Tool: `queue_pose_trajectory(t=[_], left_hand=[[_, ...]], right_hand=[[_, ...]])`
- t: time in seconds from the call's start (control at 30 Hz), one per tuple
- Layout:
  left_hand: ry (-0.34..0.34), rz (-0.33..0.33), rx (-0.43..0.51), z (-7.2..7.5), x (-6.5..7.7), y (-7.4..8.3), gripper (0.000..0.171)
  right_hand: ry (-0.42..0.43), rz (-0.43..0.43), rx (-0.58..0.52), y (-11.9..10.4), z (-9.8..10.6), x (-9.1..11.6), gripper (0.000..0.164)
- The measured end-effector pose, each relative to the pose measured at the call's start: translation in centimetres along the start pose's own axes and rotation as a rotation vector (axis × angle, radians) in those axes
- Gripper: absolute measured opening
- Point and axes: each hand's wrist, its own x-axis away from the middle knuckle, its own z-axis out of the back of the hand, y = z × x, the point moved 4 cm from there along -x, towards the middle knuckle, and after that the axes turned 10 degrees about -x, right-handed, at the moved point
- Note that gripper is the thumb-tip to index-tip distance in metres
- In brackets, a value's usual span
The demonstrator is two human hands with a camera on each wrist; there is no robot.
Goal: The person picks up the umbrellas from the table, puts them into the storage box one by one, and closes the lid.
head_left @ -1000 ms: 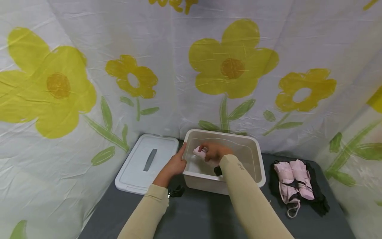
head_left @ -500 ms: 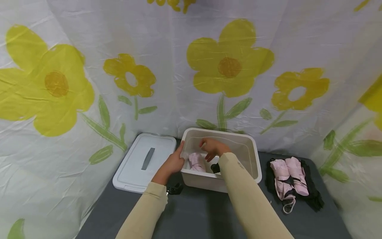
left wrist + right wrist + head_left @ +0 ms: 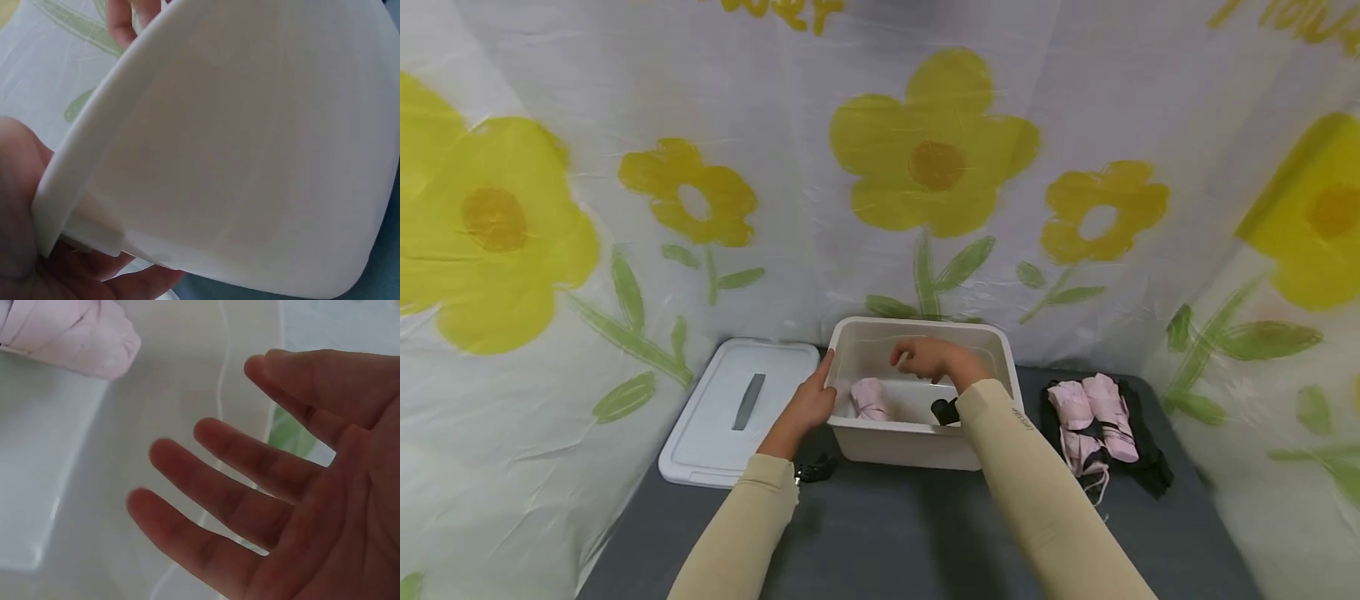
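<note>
A cream plastic storage box (image 3: 910,442) stands against the backdrop. My left hand (image 3: 808,406) grips its left rim; in the left wrist view, that hand (image 3: 22,206) has its thumb side and fingers on either side of the rim. Inside the box, at the left, lies a pink rolled fabric bundle (image 3: 871,398). My right hand (image 3: 928,358) hovers over the box interior, apart from the bundle. In the right wrist view, the fingers (image 3: 219,494) are loosely extended with nothing in them, and the pink roll (image 3: 69,337) shows at the top left.
To the left of the box lies a white lid (image 3: 722,417) with a grey handle. On the right, two pink rolls (image 3: 1093,417) with dark straps rest on black fabric (image 3: 1150,458). The dark grey table (image 3: 880,533) meets a flower-printed backdrop (image 3: 790,275) behind.
My right hand has let go of the pink roll, which now lies at the left inside the box, and has lifted away from it. The left hand keeps its grip. The head view has swung rightward.
</note>
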Motion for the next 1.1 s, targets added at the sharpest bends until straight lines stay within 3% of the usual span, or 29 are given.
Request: queue_pose_trajectory(t=[0.13, 0.27, 0.5, 0.97, 1.1], left_hand=[[-0.001, 0.012, 0.008, 0.7, -0.2, -0.7, 0.067], [-0.012, 0.019, 0.025, 1.4, -0.3, -1.7, 0.068], [-0.035, 0.018, 0.041, 2.2, -0.4, -2.4, 0.071], [-0.061, 0.015, 0.059, 2.7, 0.0, -3.3, 0.075], [-0.068, 0.017, 0.061, 2.7, 0.1, -3.6, 0.074]], right_hand=[[0.082, 0.101, 0.113, -0.4, 0.9, 1.2, 0.029], [0.125, 0.149, 0.091, -0.1, 1.5, 2.6, 0.030], [0.129, 0.145, 0.067, 1.2, 2.2, 5.2, 0.034], [0.304, 0.220, 0.024, 4.7, 2.9, 9.0, 0.031], [0.359, 0.192, 0.018, 6.4, 2.8, 9.7, 0.029]])
